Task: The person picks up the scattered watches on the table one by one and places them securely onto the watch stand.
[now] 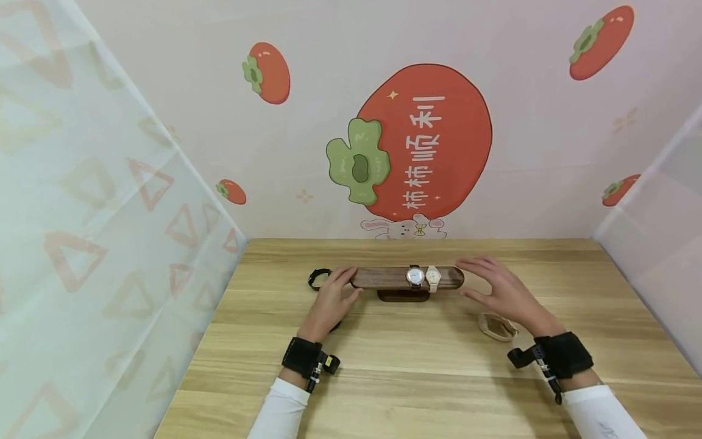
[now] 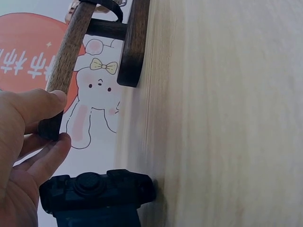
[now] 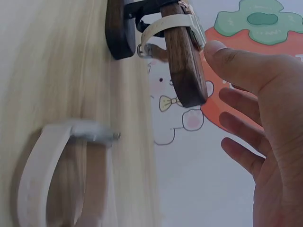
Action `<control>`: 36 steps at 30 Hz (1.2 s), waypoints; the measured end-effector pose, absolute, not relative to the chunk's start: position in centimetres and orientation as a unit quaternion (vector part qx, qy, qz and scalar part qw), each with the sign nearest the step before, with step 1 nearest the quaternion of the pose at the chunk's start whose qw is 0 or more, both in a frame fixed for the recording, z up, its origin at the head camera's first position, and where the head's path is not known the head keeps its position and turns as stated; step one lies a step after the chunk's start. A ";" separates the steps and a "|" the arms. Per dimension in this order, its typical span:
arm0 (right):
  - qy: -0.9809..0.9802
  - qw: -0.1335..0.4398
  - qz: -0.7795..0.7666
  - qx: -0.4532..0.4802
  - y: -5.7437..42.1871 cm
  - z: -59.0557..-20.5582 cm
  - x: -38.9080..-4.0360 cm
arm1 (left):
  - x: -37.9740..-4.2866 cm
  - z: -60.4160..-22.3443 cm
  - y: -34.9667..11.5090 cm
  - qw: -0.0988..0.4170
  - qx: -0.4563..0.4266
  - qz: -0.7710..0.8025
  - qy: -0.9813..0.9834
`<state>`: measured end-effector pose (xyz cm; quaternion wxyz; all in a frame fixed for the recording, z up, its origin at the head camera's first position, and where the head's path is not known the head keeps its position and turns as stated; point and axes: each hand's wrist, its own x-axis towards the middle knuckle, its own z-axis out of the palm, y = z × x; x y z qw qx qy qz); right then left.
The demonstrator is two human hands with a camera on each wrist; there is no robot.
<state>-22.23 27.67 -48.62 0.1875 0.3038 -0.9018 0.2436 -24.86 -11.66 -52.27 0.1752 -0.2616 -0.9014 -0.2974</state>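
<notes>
A dark wooden watch stand (image 1: 378, 278) has a long bar raised over a small base (image 1: 403, 296). Around the bar's right half sit two watches side by side, a dark-strapped watch (image 1: 415, 277) and a white-strapped watch (image 1: 433, 277). My left hand (image 1: 331, 299) holds the bar's left end, thumb on one side and fingers (image 2: 54, 153) round the other. At the opposite end, my right hand (image 1: 507, 292) is spread, thumb and fingers apart beside the tip of the bar (image 3: 187, 85).
A pale-strapped watch (image 1: 498, 327) lies on the wooden table (image 1: 411, 378) below the right hand. Behind the left hand is a black watch (image 1: 318, 279), and a dark curved piece (image 1: 336, 327) shows beside that wrist. A printed wall (image 1: 521, 201) rises at the table's back.
</notes>
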 end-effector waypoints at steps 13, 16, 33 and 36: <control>-0.915 0.166 0.233 0.285 29.9 -49.2 -19.6 | -24.7 -52.2 -11.7 0.176 -0.258 -0.297 -0.903; -0.918 0.156 0.232 0.281 30.3 -49.7 -18.8 | -24.7 -52.1 -11.6 0.176 -0.258 -0.296 -0.903; -0.928 0.098 0.226 0.281 30.8 -51.8 -16.9 | -24.5 -52.0 -11.6 0.174 -0.249 -0.297 -0.905; -0.930 0.088 0.219 0.283 30.8 -52.1 -16.8 | -24.5 -52.0 -11.6 0.173 -0.249 -0.299 -0.905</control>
